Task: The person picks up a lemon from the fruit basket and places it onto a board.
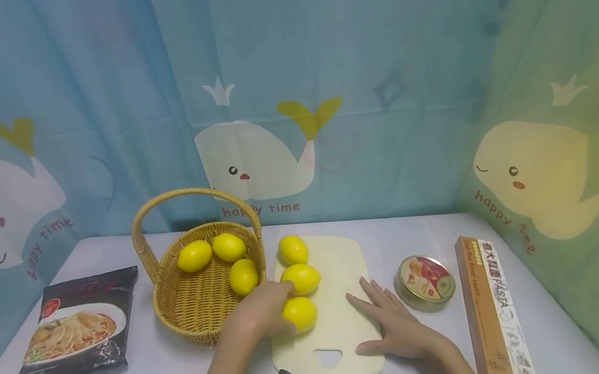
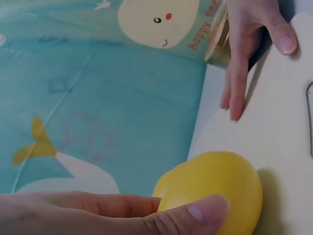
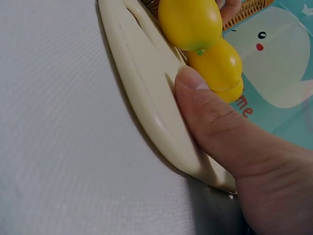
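Note:
Three yellow lemons stand in a row along the left side of a cream cutting board (image 1: 346, 312). My left hand (image 1: 261, 311) holds the nearest lemon (image 1: 301, 314); in the left wrist view its thumb presses on that lemon (image 2: 230, 181). Behind it on the board are the middle lemon (image 1: 301, 278) and the far lemon (image 1: 293, 250). My right hand (image 1: 396, 324), fingers spread, rests on the board's right edge. In the right wrist view its thumb (image 3: 210, 110) lies on the board's surface. A wicker basket (image 1: 201, 311) with three lemons stands left of the board.
A dark noodle packet (image 1: 78, 329) lies at the left of the table. Right of the board are a round tin (image 1: 426, 281) and a long pasta box (image 1: 493, 313). A blue whale-print curtain (image 1: 389, 151) hangs around the table's back and sides.

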The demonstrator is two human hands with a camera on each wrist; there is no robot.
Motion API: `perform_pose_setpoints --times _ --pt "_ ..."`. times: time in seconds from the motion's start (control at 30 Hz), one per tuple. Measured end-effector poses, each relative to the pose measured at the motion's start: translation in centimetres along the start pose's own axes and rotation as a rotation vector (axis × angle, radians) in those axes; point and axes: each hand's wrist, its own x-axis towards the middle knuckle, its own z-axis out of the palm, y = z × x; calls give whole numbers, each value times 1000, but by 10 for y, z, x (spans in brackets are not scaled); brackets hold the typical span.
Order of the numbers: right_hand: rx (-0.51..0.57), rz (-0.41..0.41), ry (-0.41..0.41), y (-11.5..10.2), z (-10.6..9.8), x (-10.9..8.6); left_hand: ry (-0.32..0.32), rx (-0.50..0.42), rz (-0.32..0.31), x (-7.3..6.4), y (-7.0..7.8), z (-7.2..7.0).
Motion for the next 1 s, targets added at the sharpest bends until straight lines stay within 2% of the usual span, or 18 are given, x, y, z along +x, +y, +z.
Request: perform_pose_setpoints --times 0.37,0.6,0.8,1.0 --pt "6 14 2 -1 1 0 4 -28 -7 8 -6 5" --pt "6 15 12 0 1 -1 17 -24 36 14 -9 10" --pt "4 22 5 -1 0 -2 12 -20 40 14 -6 9" --pt "10 -10 3 0 0 -3 11 -13 30 12 -4 8"
